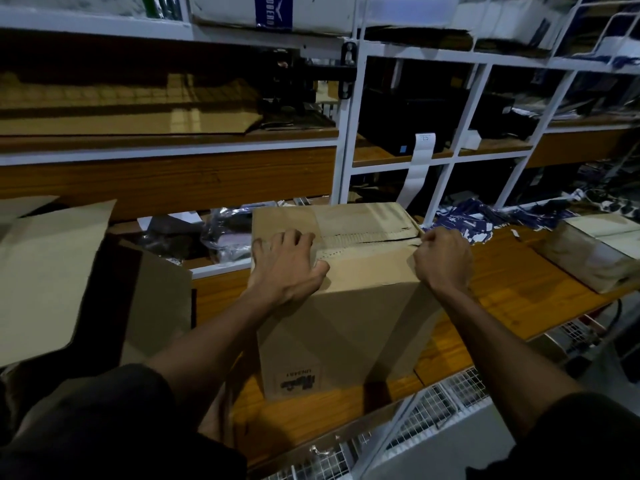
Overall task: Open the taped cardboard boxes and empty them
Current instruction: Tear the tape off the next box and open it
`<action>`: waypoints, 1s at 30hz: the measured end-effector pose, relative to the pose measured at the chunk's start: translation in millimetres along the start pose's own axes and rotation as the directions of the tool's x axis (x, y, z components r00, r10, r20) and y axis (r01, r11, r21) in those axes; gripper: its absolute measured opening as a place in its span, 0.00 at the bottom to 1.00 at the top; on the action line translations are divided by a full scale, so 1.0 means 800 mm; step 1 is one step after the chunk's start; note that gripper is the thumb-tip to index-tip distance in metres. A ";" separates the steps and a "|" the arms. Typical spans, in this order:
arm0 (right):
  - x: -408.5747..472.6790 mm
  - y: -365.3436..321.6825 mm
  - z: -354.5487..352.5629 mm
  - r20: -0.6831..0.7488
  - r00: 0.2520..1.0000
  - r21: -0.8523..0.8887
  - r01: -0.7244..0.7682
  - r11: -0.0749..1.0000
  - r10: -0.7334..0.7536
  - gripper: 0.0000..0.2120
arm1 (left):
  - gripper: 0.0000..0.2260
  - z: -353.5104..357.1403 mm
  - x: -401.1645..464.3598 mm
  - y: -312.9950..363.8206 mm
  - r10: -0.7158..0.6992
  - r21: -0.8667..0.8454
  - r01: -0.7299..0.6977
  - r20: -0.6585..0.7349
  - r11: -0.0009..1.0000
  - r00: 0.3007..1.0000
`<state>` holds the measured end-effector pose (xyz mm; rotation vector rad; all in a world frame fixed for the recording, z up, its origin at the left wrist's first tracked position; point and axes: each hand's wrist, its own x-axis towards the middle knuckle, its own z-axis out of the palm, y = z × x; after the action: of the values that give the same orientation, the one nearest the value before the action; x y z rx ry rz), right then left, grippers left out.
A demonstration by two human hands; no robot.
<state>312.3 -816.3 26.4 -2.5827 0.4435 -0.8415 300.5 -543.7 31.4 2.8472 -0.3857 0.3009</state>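
A tall brown cardboard box point(343, 317) stands on the wooden worktop point(512, 289) in front of me, a printed label low on its near side. Its top seam is torn partly open, with ragged tape point(367, 239) along the gap. My left hand point(285, 263) lies spread on the left part of the lid and presses down. My right hand point(443, 259) is at the box's right top edge, fingers curled and pinching the end of the tape strip there.
An opened box with raised flaps point(52, 271) stands at the left. Another taped box point(595, 251) sits at the right end of the worktop. Plastic-wrapped items point(228, 233) and blue-white packets point(464, 220) lie behind. White metal shelving point(349, 133) rises at the back; wire mesh point(433, 410) lies below the worktop.
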 end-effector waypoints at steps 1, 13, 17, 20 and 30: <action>-0.001 -0.001 -0.002 0.005 0.999 -0.013 0.034 0.999 -0.034 0.08 | 0.35 0.000 0.000 0.001 -0.003 -0.011 0.003 0.013 1.000 1.000; -0.007 -0.108 0.009 0.546 0.687 0.134 0.493 0.860 -0.479 0.24 | 0.32 -0.003 -0.010 0.005 -0.005 -0.030 0.004 -0.032 1.000 0.999; -0.002 -0.135 0.012 0.583 0.656 0.147 0.494 0.857 -0.479 0.25 | 0.31 -0.011 -0.021 0.009 0.003 -0.025 -0.006 -0.098 1.000 0.995; 0.003 -0.144 0.000 0.588 0.646 0.151 0.503 0.851 -0.486 0.21 | 0.30 -0.015 -0.024 0.012 -0.004 -0.021 0.001 -0.118 1.000 0.993; 0.041 -0.174 -0.094 0.317 0.754 0.165 0.553 0.816 -0.575 0.09 | 0.14 -0.121 -0.012 0.056 0.060 0.022 -0.056 -0.366 0.998 0.929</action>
<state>316.0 -728.0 161.3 -2.7545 -0.4989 -0.5153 262.2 -556.5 130.9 2.7093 -0.3892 0.8335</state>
